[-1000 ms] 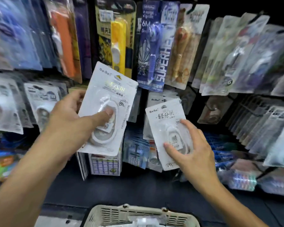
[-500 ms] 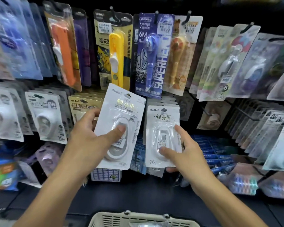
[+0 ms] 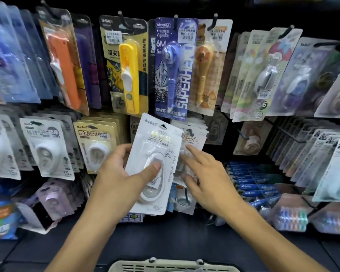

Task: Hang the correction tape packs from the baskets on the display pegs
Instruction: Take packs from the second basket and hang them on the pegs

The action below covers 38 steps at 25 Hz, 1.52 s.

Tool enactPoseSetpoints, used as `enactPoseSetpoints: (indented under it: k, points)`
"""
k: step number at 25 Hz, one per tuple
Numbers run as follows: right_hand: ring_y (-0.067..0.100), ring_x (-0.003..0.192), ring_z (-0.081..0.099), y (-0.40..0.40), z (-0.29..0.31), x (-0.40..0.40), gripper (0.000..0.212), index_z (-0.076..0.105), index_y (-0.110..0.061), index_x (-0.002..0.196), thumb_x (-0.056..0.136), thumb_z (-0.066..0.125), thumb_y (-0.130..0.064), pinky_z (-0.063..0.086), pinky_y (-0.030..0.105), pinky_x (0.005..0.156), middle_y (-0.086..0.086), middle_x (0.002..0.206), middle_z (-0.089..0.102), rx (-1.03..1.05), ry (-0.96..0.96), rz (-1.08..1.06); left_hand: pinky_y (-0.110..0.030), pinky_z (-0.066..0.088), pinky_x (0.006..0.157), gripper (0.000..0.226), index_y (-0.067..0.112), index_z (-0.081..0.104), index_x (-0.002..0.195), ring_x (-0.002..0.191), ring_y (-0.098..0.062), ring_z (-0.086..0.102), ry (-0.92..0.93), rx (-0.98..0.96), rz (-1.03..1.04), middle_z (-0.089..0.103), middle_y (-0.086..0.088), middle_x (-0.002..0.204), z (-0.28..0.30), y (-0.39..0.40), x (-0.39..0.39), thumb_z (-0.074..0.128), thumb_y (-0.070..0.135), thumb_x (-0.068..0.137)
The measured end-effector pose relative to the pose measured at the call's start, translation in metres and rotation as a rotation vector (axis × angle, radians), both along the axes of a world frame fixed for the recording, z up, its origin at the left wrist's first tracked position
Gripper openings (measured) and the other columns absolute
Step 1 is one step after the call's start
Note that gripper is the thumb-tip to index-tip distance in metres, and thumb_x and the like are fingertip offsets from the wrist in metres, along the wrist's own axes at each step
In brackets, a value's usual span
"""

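Note:
My left hand (image 3: pixel 116 173) grips a white correction tape pack (image 3: pixel 157 140) by its blister, thumb on the front, holding it upright before the middle row of the display. Just right of it, a matching white pack (image 3: pixel 195 139) hangs on a black peg (image 3: pixel 189 132) in front of a stack of the same kind. My right hand (image 3: pixel 206 177) hovers at that hung pack with fingers spread, the index fingertip against its lower part and nothing in its grasp. The left-hand pack partly covers the hung one. A pale basket (image 3: pixel 165 266) shows at the bottom edge.
Pegs of other packs crowd the wall: a yellow cutter pack (image 3: pixel 129 75), a blue "6M" pen-style pack (image 3: pixel 173 71), beige packs (image 3: pixel 96 142) to the left, grey packs (image 3: pixel 312 158) to the right. Blue boxes (image 3: pixel 253 183) and loose goods lie on the dark shelf below.
My right hand pushed its pack up onto the peg and let go, its fingers now spread. My left hand carried its pack rightward and a little up, toward the same peg.

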State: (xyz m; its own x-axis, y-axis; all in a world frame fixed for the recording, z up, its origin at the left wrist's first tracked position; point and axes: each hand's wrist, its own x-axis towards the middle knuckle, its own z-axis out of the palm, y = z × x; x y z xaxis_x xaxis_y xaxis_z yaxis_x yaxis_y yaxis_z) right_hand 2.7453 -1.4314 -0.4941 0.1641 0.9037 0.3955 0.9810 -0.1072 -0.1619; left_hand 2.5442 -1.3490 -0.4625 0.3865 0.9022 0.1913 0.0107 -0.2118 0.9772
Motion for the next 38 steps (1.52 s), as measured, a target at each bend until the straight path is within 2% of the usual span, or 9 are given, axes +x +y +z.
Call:
enactPoseSetpoints:
  k: [4, 8, 10, 16, 20, 25, 30, 34, 38]
  points:
    - [0.009, 0.104, 0.068, -0.027, 0.008, -0.02, 0.03, 0.068, -0.033, 0.122, 0.096, 0.055, -0.042, 0.055, 0.029, 0.083, -0.007, 0.12, 0.071, 0.279, 1.132, 0.214, -0.03, 0.062, 0.062, 0.055, 0.025, 0.069, 0.107, 0.08, -0.017, 0.078, -0.18, -0.196, -0.102, 0.081, 0.004, 0.092, 0.001, -0.013, 0.018, 0.087, 0.044, 0.058]
    - [0.022, 0.104, 0.073, -0.046, 0.016, -0.024, 0.041, 0.067, -0.023, 0.123, 0.088, 0.07, -0.043, 0.059, 0.03, 0.076, 0.001, 0.119, 0.074, 0.329, 1.386, 0.295, -0.031, 0.061, 0.062, 0.062, 0.023, 0.067, 0.105, 0.082, -0.022, 0.079, -0.23, -0.285, -0.164, 0.081, -0.001, 0.094, -0.005, -0.032, 0.041, 0.089, 0.044, 0.051]
    - [0.018, 0.104, 0.073, -0.051, 0.013, -0.025, 0.045, 0.065, -0.019, 0.124, 0.083, 0.082, -0.028, 0.058, 0.023, 0.078, -0.001, 0.117, 0.076, 0.343, 1.416, 0.237, -0.03, 0.061, 0.063, 0.058, 0.024, 0.068, 0.106, 0.086, -0.023, 0.078, -0.219, -0.328, -0.227, 0.08, -0.002, 0.098, -0.009, -0.038, 0.048, 0.089, 0.043, 0.055]
    - [0.027, 0.092, 0.076, -0.07, 0.014, 0.001, 0.041, 0.065, -0.014, 0.121, 0.082, 0.071, -0.024, 0.06, 0.029, 0.065, 0.01, 0.104, 0.078, 0.364, 1.521, 0.099, -0.035, 0.063, 0.071, 0.049, 0.019, 0.073, 0.116, 0.101, -0.028, 0.076, -0.299, -0.528, -0.438, 0.077, -0.01, 0.114, -0.017, -0.038, 0.055, 0.079, 0.032, 0.07]
    - [0.019, 0.094, 0.075, -0.078, 0.001, 0.009, 0.033, 0.058, -0.03, 0.122, 0.092, 0.069, -0.023, 0.061, 0.038, 0.076, -0.001, 0.101, 0.079, 0.396, 1.344, -0.046, -0.034, 0.06, 0.067, 0.043, 0.016, 0.076, 0.111, 0.089, -0.026, 0.078, -0.237, -0.515, -0.272, 0.079, -0.01, 0.104, -0.024, -0.046, 0.062, 0.08, 0.025, 0.068]
    - [0.011, 0.089, 0.074, -0.074, -0.009, 0.019, 0.033, 0.059, -0.032, 0.117, 0.094, 0.068, -0.011, 0.056, 0.02, 0.064, -0.009, 0.106, 0.076, 0.442, 1.26, 0.004, -0.025, 0.057, 0.049, 0.014, 0.025, 0.077, 0.09, 0.074, -0.017, 0.078, -0.253, -0.296, 0.091, 0.081, 0.003, 0.088, -0.01, -0.03, 0.04, 0.073, 0.012, 0.089]
    - [0.015, 0.1, 0.071, -0.059, -0.018, 0.011, 0.03, 0.065, -0.037, 0.1, 0.094, 0.067, -0.008, 0.057, 0.033, 0.08, -0.009, 0.108, 0.073, 0.388, 1.208, -0.016, -0.041, 0.059, 0.085, 0.017, 0.026, 0.076, 0.093, 0.09, -0.014, 0.077, -0.329, -0.143, 0.28, 0.08, 0.01, 0.097, 0.004, -0.012, 0.013, 0.069, 0.01, 0.094]
    - [0.013, 0.085, 0.07, -0.064, -0.02, -0.002, 0.021, 0.065, -0.031, 0.097, 0.08, 0.063, -0.021, 0.055, 0.027, 0.065, -0.004, 0.099, 0.073, 0.529, 1.188, 0.027, -0.047, 0.059, 0.089, 0.02, 0.026, 0.076, 0.09, 0.088, -0.013, 0.077, -0.344, -0.155, 0.279, 0.08, 0.011, 0.094, 0.007, -0.008, 0.006, 0.068, 0.008, 0.095]
    - [0.012, 0.11, 0.067, -0.042, -0.005, -0.008, 0.025, 0.065, -0.042, 0.112, 0.093, 0.066, -0.024, 0.055, 0.041, 0.093, -0.014, 0.119, 0.07, 0.414, 1.068, 0.044, -0.05, 0.057, 0.094, 0.02, 0.027, 0.077, 0.093, 0.096, -0.018, 0.077, -0.335, -0.167, 0.227, 0.08, 0.008, 0.1, 0.006, -0.011, 0.009, 0.068, 0.009, 0.094]
